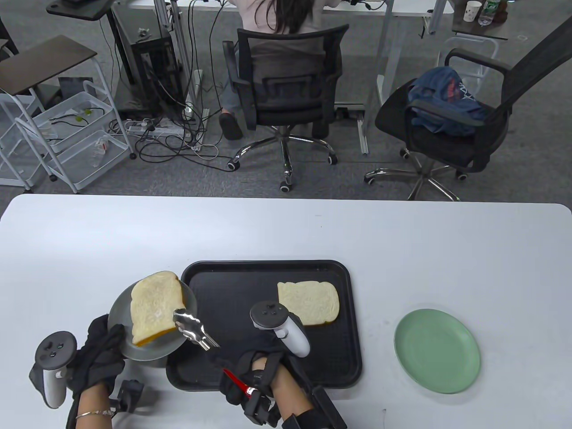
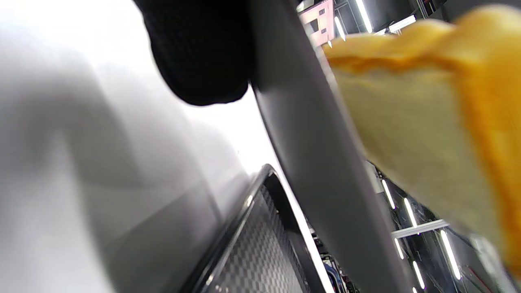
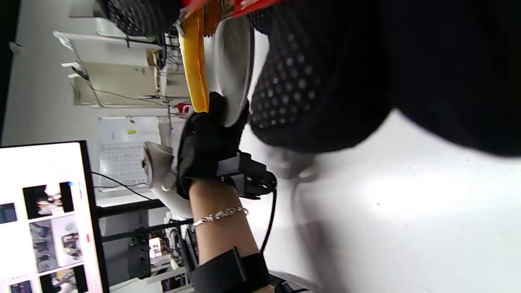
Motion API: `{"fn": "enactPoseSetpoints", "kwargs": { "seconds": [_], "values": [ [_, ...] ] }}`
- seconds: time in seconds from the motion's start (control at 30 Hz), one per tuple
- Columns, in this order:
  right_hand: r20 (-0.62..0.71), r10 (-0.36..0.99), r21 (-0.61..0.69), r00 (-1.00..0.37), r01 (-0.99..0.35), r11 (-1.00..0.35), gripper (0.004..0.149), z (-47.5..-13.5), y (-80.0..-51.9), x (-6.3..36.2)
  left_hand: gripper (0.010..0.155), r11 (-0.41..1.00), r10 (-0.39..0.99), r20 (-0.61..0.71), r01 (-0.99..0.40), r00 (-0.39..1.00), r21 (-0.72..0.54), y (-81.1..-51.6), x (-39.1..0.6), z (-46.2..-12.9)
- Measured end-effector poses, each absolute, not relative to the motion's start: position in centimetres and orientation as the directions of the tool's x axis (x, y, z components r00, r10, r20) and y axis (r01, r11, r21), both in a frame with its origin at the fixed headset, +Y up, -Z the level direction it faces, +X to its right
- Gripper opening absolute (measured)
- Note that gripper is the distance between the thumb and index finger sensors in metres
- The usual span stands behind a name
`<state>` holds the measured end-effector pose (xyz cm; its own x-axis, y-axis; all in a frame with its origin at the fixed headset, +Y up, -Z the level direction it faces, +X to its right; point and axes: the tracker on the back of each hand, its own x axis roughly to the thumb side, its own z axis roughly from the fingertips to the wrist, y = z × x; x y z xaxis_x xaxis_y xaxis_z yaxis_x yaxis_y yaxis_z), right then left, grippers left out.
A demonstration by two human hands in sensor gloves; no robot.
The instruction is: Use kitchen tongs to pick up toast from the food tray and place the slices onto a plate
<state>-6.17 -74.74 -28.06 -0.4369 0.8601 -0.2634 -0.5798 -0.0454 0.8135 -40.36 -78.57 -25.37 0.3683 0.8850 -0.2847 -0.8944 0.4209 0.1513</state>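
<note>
Black-gloved fingers of the right hand are curled round the red-handled kitchen tongs, whose steel jaws are closed on the lower right edge of a toast slice. The left hand grips the near rim of a grey plate, which is held raised and tilted at about nine o'clock from the food tray; how far the left fingers wrap under the plate cannot be told. The slice is laid across the plate with its far corner overhanging the rim at twelve o'clock. A slip is judged the main risk: if the jaws are opened while the plate is tilted, the toast could slide off, and a careless pull of the tongs could drag it along. The toast looks pale and soft-crumbed, with an orange-yellow crust along its edge, thick and probably springy. A second slice lies flat on the black tray at three o'clock from the first, and a green plate sits well apart further right on the white table.
</note>
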Motion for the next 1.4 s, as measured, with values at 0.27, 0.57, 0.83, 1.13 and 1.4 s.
{"fn": "enactPoseSetpoints", "kwargs": {
  "seconds": [0.27,0.57,0.83,1.13,1.4],
  "values": [
    [-0.271,0.828,0.817,-0.491,-0.573,-0.072,0.078,-28.2,-75.3,-6.4,0.055,0.389,0.898,-0.279,-0.910,0.340,0.145,-78.5,-40.3,-25.4],
    [-0.275,0.842,0.795,-0.463,-0.602,-0.071,0.091,-28.2,-74.7,-5.1,0.055,0.390,0.894,-0.296,-0.910,0.336,0.144,-78.8,-40.3,-25.4],
    [-0.284,0.865,0.778,-0.413,-0.626,-0.044,0.092,-28.3,-73.8,-2.4,0.056,0.368,0.902,-0.300,-0.916,0.310,0.159,-78.8,-40.8,-25.2],
    [-0.327,0.865,0.616,-0.380,-0.780,-0.110,0.092,-29.4,-72.4,5.1,0.056,0.376,0.897,-0.311,-0.912,0.314,0.163,-78.8,-40.9,-25.1],
    [-0.442,0.798,0.393,-0.410,-0.888,-0.239,0.092,-29.2,-72.9,13.0,0.056,0.377,0.894,-0.317,-0.913,0.315,0.154,-78.8,-40.8,-25.2]
  ]
}}
